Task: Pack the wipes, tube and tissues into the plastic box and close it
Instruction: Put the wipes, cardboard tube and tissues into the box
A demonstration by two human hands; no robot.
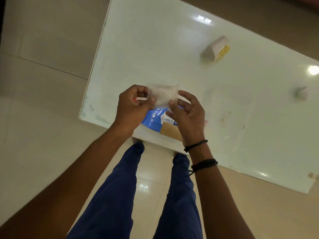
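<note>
My left hand and my right hand both pinch a small pale, translucent tissue packet, holding it just above the clear plastic box at the table's near edge. Inside the box lies a blue wipes pack with a brown carton beside it, both partly hidden by my hands. The box's clear lid lies flat on the table to the right of my right hand.
The white glossy table runs diagonally. A pink and yellow packet lies at the far right, and a small white object sits farther right. The table's left edge and tiled floor are close by; my legs stand below the box.
</note>
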